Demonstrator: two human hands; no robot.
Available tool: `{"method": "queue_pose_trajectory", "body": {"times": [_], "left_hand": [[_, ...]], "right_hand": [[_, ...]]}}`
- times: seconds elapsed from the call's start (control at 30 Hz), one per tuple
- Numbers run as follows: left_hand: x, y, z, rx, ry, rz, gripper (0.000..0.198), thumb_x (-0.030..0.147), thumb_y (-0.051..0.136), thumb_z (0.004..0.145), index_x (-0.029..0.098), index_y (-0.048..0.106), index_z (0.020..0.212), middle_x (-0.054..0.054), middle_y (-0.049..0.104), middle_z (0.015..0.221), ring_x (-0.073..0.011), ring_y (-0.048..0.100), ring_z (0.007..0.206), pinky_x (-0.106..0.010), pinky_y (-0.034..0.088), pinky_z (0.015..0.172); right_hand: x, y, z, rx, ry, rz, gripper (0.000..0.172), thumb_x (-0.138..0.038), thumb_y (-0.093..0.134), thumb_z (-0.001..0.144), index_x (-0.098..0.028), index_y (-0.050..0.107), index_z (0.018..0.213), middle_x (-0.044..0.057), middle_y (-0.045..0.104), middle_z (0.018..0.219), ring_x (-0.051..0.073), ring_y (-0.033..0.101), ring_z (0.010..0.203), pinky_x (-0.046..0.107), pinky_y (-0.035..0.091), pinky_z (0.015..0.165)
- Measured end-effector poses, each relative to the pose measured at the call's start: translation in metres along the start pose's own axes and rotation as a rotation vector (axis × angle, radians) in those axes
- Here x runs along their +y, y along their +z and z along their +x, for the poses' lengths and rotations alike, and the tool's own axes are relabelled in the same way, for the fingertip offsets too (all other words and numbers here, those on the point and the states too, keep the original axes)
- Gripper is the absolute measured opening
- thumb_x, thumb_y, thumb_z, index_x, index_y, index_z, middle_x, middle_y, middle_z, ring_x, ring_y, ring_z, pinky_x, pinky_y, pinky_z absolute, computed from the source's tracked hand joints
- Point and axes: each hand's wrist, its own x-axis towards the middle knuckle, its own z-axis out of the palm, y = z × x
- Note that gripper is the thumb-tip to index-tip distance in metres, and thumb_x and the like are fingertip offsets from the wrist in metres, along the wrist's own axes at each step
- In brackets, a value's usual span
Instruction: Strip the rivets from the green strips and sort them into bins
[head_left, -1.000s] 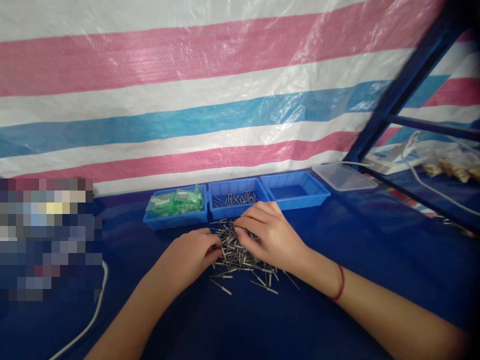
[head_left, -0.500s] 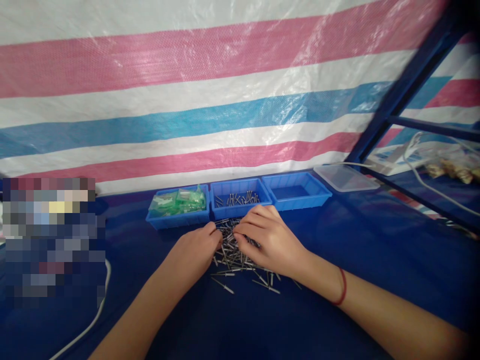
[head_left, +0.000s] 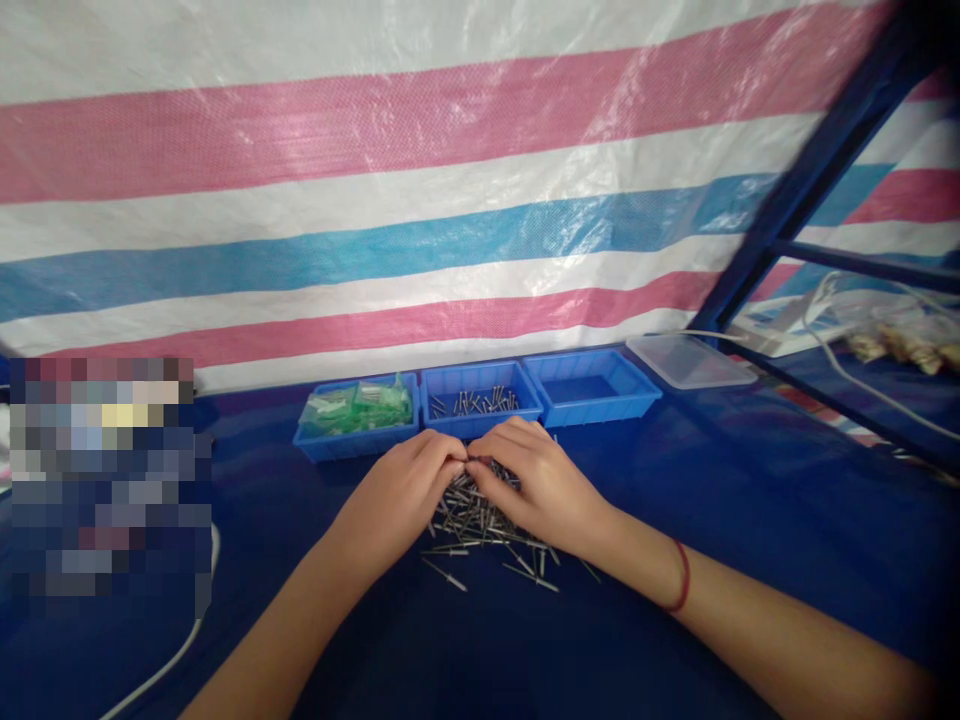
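Observation:
A heap of small metal pins (head_left: 480,530) lies on the dark blue table cover (head_left: 712,500). My left hand (head_left: 401,495) and my right hand (head_left: 536,480) rest over the heap's far side, fingertips pinched together and touching each other. What the fingers pinch is hidden, though pins lie directly beneath them. A red string circles my right wrist. Just beyond the hands stand three blue trays: the left tray (head_left: 358,440) holds green plastic parts, the middle tray (head_left: 480,420) holds a few pins, and the right tray (head_left: 600,405) holds nothing.
A clear plastic lid (head_left: 690,360) lies right of the trays. A striped tarp (head_left: 375,200) hangs behind them. A blue metal frame (head_left: 787,220) with white cables (head_left: 847,370) stands at right. A white cable (head_left: 172,660) runs at lower left beside a blurred patch.
Both hands have slid toward the trays along the heap, and the left hand has closed in until its fingertips meet those of the right.

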Motion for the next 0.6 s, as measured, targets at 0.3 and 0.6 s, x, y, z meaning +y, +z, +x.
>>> {"method": "queue_pose_trajectory", "body": {"times": [0.3, 0.6], "left_hand": [[0.005, 0.003, -0.001, 0.286, -0.075, -0.157, 0.012, 0.024, 0.057, 0.087, 0.022, 0.057, 0.099, 0.002, 0.065, 0.087, -0.0117, 0.061, 0.074, -0.023, 0.049, 0.073], [0.014, 0.005, -0.001, 0.385, -0.131, -0.277, 0.022, 0.023, 0.062, 0.084, 0.022, 0.056, 0.105, 0.002, 0.069, 0.085, -0.0117, 0.065, 0.074, -0.023, 0.051, 0.073]], "right_hand": [[-0.002, 0.001, 0.0, -0.034, 0.01, 0.088, 0.015, -0.021, 0.047, 0.093, -0.017, 0.061, 0.095, 0.005, 0.064, 0.085, 0.018, 0.054, 0.079, 0.033, 0.04, 0.075], [-0.009, -0.004, 0.003, 0.019, 0.02, 0.296, 0.018, -0.016, 0.045, 0.091, -0.017, 0.062, 0.089, 0.003, 0.062, 0.076, 0.015, 0.054, 0.073, 0.03, 0.042, 0.071]]}}
